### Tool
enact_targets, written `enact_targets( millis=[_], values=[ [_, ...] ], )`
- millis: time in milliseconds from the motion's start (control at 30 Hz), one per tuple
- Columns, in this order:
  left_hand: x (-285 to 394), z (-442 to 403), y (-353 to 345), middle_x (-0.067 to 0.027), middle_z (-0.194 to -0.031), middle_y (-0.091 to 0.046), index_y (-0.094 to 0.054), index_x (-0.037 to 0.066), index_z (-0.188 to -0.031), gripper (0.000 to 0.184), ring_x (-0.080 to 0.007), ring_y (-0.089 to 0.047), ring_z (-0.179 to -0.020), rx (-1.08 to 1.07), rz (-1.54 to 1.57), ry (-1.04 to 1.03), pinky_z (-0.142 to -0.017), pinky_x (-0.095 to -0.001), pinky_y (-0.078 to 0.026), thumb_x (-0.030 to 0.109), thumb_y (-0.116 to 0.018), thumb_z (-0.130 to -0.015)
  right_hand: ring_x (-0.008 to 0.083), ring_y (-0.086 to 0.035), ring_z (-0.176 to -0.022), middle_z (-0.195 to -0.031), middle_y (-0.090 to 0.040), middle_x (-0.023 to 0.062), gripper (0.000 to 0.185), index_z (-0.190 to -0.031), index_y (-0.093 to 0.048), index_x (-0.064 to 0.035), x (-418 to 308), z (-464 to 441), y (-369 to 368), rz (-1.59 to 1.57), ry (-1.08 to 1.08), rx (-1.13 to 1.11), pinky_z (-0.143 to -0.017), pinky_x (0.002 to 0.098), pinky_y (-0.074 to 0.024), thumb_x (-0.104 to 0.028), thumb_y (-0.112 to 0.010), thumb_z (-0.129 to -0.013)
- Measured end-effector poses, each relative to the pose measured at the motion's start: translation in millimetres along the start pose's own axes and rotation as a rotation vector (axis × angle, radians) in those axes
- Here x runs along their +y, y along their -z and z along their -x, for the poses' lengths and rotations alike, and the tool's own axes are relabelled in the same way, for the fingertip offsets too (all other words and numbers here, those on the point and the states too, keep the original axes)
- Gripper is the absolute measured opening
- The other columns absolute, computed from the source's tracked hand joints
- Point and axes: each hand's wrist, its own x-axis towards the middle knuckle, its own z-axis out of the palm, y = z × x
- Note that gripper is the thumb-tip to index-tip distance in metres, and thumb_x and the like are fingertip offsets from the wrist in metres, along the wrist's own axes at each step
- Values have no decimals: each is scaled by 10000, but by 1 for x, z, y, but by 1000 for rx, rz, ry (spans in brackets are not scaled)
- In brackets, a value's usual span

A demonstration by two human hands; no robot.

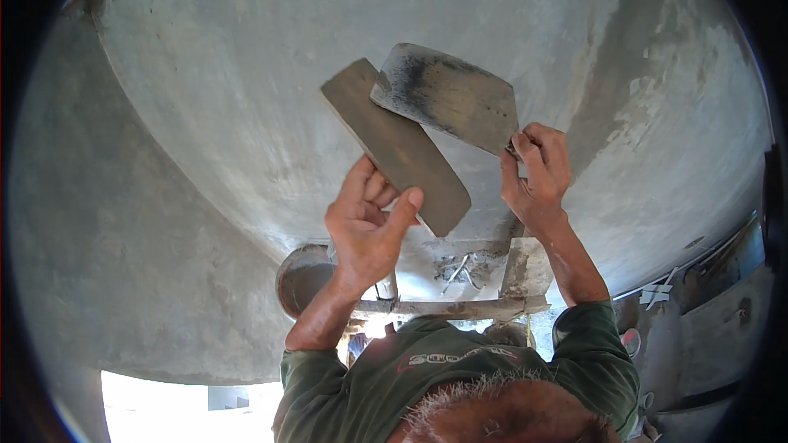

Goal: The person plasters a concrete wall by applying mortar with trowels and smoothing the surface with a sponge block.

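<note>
My left hand (365, 226) grips a flat rectangular board (410, 160), its face coated in smooth grey-brown mortar. The thumb lies over the lower end and the fingers curl beneath the edge. My right hand (542, 172) is closed at the near corner of a trowel (451, 98); its handle is mostly hidden. Dark smears and dried mortar mark the broad blade. The blade's far end overlaps the upper edge of the board; whether they touch I cannot tell.
A curved grey plastered surface (246, 98) spreads beyond both hands, with a darker damp band (611, 90) on the right. Below my hands are a wooden plank (451, 308), a round bucket-like container (302, 279) and a mortar-stained board (527, 267). Clutter fills the lower right.
</note>
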Motion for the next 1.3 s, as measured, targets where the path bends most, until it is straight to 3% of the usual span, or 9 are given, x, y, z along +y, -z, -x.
enact_targets(
  millis=[300,367,467,533,867,1067,1133,1233,1300],
  values=[
    [-35,16,5,-194,-1299,-605,-329,-124,-1457,651,-230,-637,-1122,-79,-93,-49,-789,-274,-559,-38,-681,-916,284,-588,-768,-937,-615,149,265,-988,-646,33,40,-67,0,-12,-13,148,-637,359,-489,71,-740,-743],
    [-32,17,10,-225,-1334,-583,-322,-145,-1439,602,-251,-592,-1219,-57,-52,2,-939,-304,-540,-89,-632,-926,282,-591,-732,-898,-617,138,222,-978,-649,32,52,-88,15,-58,-33,167,-619,352,-485,30,-738,-775],
    [-36,15,16,-242,-1332,-580,-320,-157,-1430,602,-257,-597,-1214,-8,12,-45,-928,-312,-557,-88,-635,-922,320,-603,-677,-838,-627,162,136,-974,-652,32,70,-123,36,-82,-168,-2,-615,371,-484,-30,-683,-858],
    [-37,12,17,-245,-1329,-580,-320,-160,-1427,600,-259,-600,-1208,-5,1,-44,-907,-314,-571,-88,-635,-921,181,-556,-587,-701,-610,104,239,-993,-655,35,87,-146,36,-88,-144,4,-561,315,-438,-202,-622,-974],
    [-39,7,16,-255,-1315,-584,-324,-154,-1424,595,-265,-608,-1196,-8,14,-39,-812,-298,-606,-75,-636,-924,157,-533,-572,-681,-599,77,311,-851,-642,40,95,-233,37,22,-285,-193,-560,337,-449,-216,-537,-992],
    [-36,9,28,-260,-1303,-594,-328,-152,-1422,595,-261,-614,-1189,16,-69,16,-793,-290,-603,-72,-639,-922,250,-537,-584,-671,-583,145,298,-821,-634,46,98,-208,42,53,-232,-240,-598,384,-451,-192,-537,-973],
    [-38,9,27,-261,-1301,-596,-328,-153,-1422,595,-263,-616,-1186,11,-45,-6,-791,-290,-602,-72,-640,-921,431,-549,-627,-695,-593,274,309,-783,-627,71,87,-200,48,55,-239,-276,-635,482,-453,-175,-546,-953],
    [-42,5,22,-263,-1297,-599,-328,-156,-1421,598,-267,-621,-1180,-11,-17,-32,-792,-292,-602,-73,-643,-920,435,-558,-637,-704,-590,278,312,-784,-627,67,107,-228,45,119,56,-148,-636,488,-447,-180,-545,-955],
    [-43,4,21,-263,-1296,-599,-328,-158,-1420,600,-268,-622,-1177,-21,-8,-36,-794,-294,-601,-73,-645,-918,342,-546,-614,-686,-587,211,295,-801,-627,54,105,-256,55,139,-45,-212,-611,441,-450,-177,-540,-963]
  ],
)
